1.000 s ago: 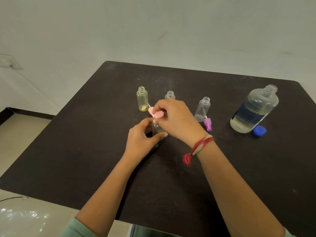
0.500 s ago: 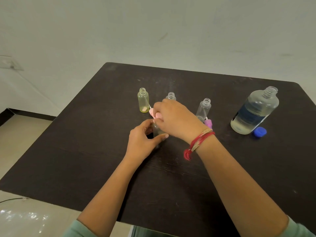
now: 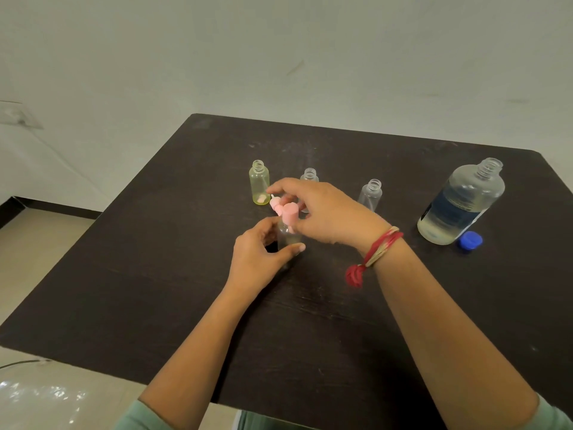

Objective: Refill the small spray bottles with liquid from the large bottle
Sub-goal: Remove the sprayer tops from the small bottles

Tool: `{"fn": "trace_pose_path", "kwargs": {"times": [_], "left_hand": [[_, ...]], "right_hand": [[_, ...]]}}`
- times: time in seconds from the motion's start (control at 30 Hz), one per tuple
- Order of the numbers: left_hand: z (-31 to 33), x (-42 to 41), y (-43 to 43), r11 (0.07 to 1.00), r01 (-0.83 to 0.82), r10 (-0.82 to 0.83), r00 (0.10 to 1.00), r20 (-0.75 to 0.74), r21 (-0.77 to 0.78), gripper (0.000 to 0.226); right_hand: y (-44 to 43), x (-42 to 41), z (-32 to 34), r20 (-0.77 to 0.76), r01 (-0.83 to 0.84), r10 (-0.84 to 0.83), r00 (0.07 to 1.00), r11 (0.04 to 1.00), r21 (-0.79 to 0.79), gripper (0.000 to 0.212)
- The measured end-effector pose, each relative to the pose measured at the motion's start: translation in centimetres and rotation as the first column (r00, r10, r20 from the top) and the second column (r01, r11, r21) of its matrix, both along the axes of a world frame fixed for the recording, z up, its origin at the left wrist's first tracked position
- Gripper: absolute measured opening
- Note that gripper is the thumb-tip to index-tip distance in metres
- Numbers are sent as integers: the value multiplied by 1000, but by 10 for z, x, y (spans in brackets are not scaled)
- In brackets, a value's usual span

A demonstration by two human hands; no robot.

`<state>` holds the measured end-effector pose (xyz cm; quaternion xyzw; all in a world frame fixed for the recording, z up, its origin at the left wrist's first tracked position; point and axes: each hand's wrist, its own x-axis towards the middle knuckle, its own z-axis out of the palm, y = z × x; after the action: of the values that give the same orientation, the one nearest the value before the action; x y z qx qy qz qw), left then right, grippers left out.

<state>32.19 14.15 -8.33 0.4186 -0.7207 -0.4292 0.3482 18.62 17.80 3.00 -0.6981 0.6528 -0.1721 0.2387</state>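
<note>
Left hand [image 3: 259,254] curled around small clear bottle [image 3: 288,238] near bench [image 3: 155,259] centre, thumb and fingers closed on its body, bottle upright. Right hand [image 3: 322,209] reaching in from the right, fingertips pinched on pink spray cap [image 3: 286,212] sitting at the bottle's neck; whether seated or loose cannot tell. Red thread band [image 3: 376,249] on right wrist. Some liquid low in held bottle, level unclear. Behind: yellow-tinted bottle [image 3: 259,183] open; two clear small bottles [image 3: 309,175], [image 3: 370,195] open, contents unclear. Far right: large bottle [image 3: 462,203] uncapped, roughly half full of clear liquid, blue cap [image 3: 470,240] just beside its base.
</note>
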Motion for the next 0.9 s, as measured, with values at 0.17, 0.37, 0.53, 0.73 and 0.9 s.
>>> {"fn": "trace_pose_path", "kwargs": {"times": [0.17,0.37,0.53,0.73,0.9], "left_hand": [[1,-1,2,1000,-8,8,1000,12,-29,45],[0,-1,1,1000,-7,8,1000,14,-21,52],[0,0,2,1000,-14,14,1000,14,-17,47],[3,-1,2,1000,-5,5,1000,24,-13,51],[0,0,0,1000,-5,5,1000,7,-18,46]], "right_hand": [[0,7,-10,-181,171,-191,965,978,-118,44],[2,5,-4,-97,38,-39,995,999,-19,22],[4,5,-6,-115,44,-46,992,999,-16,45],[3,11,-9,-150,79,-102,983,985,-152,15],[7,9,-4,-113,7,-13,994,999,-47,48]]}}
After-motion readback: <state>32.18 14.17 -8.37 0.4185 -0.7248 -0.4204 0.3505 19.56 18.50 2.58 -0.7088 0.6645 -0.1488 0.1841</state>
